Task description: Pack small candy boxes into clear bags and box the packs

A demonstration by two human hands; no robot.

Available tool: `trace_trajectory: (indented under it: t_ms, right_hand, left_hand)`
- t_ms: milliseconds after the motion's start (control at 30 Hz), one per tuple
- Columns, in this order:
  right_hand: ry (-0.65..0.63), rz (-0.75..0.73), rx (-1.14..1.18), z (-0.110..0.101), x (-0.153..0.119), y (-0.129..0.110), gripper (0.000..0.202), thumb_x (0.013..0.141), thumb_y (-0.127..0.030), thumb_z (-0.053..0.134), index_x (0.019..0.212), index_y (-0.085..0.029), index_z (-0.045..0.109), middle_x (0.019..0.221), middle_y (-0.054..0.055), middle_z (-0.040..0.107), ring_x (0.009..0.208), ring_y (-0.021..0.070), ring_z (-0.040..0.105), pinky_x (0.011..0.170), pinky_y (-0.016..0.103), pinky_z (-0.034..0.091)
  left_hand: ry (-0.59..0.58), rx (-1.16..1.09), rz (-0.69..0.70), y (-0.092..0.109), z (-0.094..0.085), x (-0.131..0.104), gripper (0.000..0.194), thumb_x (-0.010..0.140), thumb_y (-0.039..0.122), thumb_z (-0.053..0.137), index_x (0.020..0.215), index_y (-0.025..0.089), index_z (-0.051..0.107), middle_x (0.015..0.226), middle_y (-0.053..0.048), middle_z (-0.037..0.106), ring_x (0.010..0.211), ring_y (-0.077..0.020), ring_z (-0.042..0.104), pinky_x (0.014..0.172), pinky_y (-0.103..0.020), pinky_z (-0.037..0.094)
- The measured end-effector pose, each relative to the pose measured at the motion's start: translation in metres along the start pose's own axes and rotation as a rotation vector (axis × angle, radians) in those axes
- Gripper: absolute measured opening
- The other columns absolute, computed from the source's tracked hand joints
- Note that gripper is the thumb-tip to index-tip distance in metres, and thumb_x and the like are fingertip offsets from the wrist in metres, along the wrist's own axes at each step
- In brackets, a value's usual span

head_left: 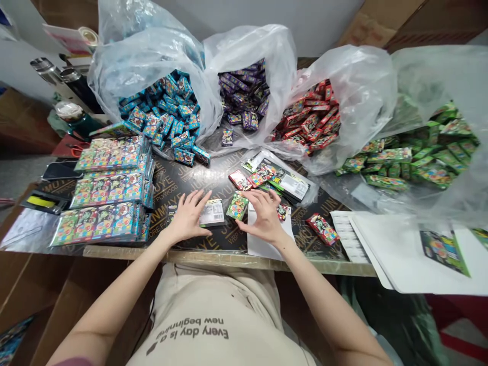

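My left hand (189, 217) lies with fingers spread over a dark printed card (213, 212) that has a barcode panel; part of the card is hidden under it. Between the thumb and fingers of my right hand (265, 216) is a small green packet (237, 206), at the card's right end. A white sheet (263, 245) lies beneath my right hand. Just beyond are red packets (240, 180) and a clear-wrapped stack of printed cards (290, 184). Another red packet (322, 229) rests to the right.
Clear bags hold blue packets (168, 109), purple packets (244, 89), red packets (312, 119) and green packets (430, 147) along the back. Wrapped packet sets (99, 221) are piled at left, near a phone (63, 171) and bottles (72, 114). White cards (412, 254) overhang the right edge.
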State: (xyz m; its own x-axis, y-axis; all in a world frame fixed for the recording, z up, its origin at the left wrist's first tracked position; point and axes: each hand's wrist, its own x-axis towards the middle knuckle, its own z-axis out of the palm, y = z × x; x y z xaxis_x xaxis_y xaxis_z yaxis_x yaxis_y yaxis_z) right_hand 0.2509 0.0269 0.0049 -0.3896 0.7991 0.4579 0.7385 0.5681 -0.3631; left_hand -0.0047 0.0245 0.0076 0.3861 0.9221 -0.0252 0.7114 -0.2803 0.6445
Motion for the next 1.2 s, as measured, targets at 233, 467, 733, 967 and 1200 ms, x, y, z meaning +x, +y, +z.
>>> trace_trajectory:
  t_ms: [233, 467, 733, 967, 1200]
  right_hand:
    - [-0.139, 0.064, 0.307, 0.011, -0.009, 0.009, 0.076, 0.069, -0.039, 0.074, 0.135, -0.026, 0.039, 0.126, 0.011, 0.06, 0.118, 0.0302, 0.056, 0.11, 0.055, 0.018]
    - [-0.149, 0.288, 0.881, -0.007, 0.02, -0.005, 0.093, 0.076, -0.053, 0.071, 0.149, -0.034, 0.017, 0.151, 0.011, 0.038, 0.138, 0.0265, 0.039, 0.111, 0.048, 0.034]
    - [0.332, 0.775, 1.28, 0.008, 0.056, -0.074, 0.057, 0.083, -0.051, 0.06, 0.132, -0.029, 0.038, 0.105, 0.004, 0.072, 0.097, 0.0213, 0.07, 0.084, 0.038, 0.056]
    - [0.37, 0.834, 1.429, 0.003, 0.056, -0.078, 0.047, 0.073, -0.031, 0.067, 0.113, -0.029, 0.043, 0.098, 0.0, 0.075, 0.084, 0.021, 0.072, 0.082, 0.039, 0.055]
    - [0.272, 0.934, 1.474, 0.005, 0.048, -0.074, 0.044, 0.071, -0.033, 0.072, 0.11, -0.025, 0.055, 0.091, 0.003, 0.076, 0.082, 0.0233, 0.072, 0.074, 0.038, 0.056]
  left_hand:
    - [-0.011, 0.069, 0.104, -0.02, 0.002, -0.006, 0.119, 0.06, 0.031, 0.08, 0.153, 0.022, 0.007, 0.127, -0.013, 0.053, 0.117, -0.0311, 0.05, 0.105, -0.051, 0.035]
    - [0.191, -0.197, 0.017, 0.013, -0.012, -0.004, 0.111, 0.057, 0.033, 0.083, 0.15, 0.027, 0.023, 0.126, -0.009, 0.048, 0.116, -0.0271, 0.049, 0.105, -0.044, 0.037]
    - [0.571, -1.154, -0.301, 0.052, 0.016, 0.014, 0.04, 0.074, 0.05, 0.069, 0.097, 0.017, 0.072, 0.091, -0.005, 0.066, 0.092, -0.0174, 0.062, 0.086, -0.028, 0.047]
    - [0.406, -1.573, -0.551, 0.062, -0.005, 0.02, 0.025, 0.055, 0.029, 0.079, 0.072, 0.013, 0.073, 0.068, -0.002, 0.07, 0.063, -0.0127, 0.062, 0.063, -0.023, 0.047]
    - [0.333, -1.39, -0.391, 0.06, -0.024, 0.021, 0.022, 0.053, 0.018, 0.078, 0.074, 0.017, 0.071, 0.071, 0.0, 0.069, 0.065, -0.0115, 0.062, 0.066, -0.023, 0.049]
